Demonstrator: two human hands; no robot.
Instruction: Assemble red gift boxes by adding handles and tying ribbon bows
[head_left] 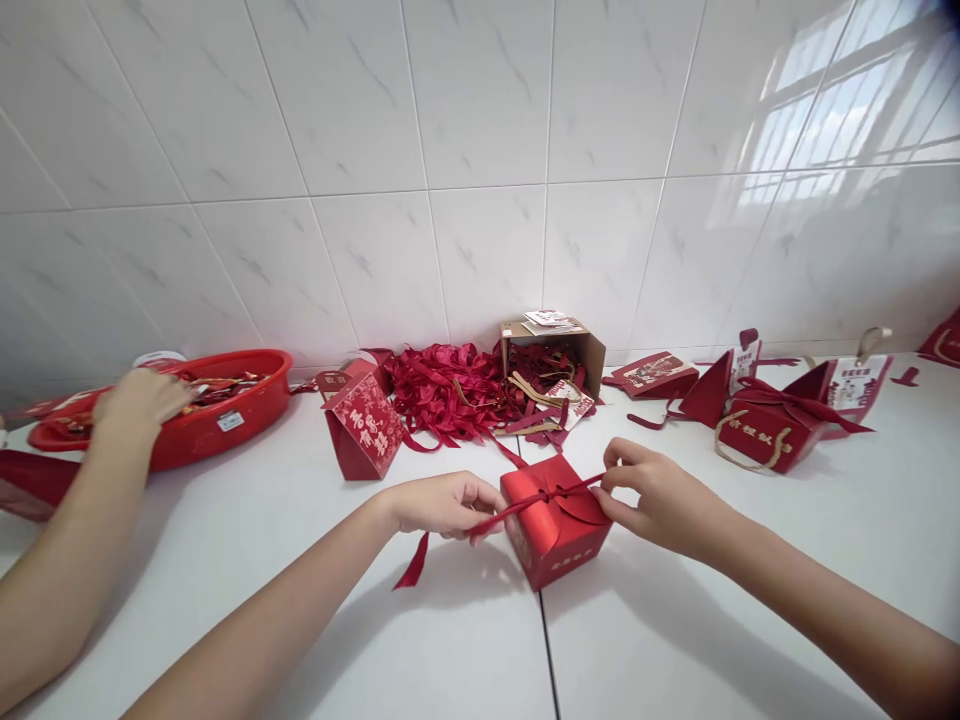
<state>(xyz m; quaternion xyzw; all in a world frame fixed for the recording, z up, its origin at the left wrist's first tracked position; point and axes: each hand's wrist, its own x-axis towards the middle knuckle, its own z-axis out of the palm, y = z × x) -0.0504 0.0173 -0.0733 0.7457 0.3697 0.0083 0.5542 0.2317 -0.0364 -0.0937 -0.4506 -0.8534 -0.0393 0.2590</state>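
A red gift box (564, 548) stands on the white table at the centre, its top flaps folded over. A dark red ribbon (517, 508) runs through the holes in its top and out to both sides. At the box's left, my left hand (448, 505) pinches one side of the ribbon, and a loose tail (415, 562) hangs below it. My right hand (645, 495) grips the other side of the ribbon between thumb and fingers, close to the box's upper right edge.
Another person's hand (139, 400) reaches into a red basin (259, 408) at the left. Behind the box are a heap of red ribbons (450, 390) and an open carton (592, 360). Red boxes stand left (367, 428) and right (780, 425).
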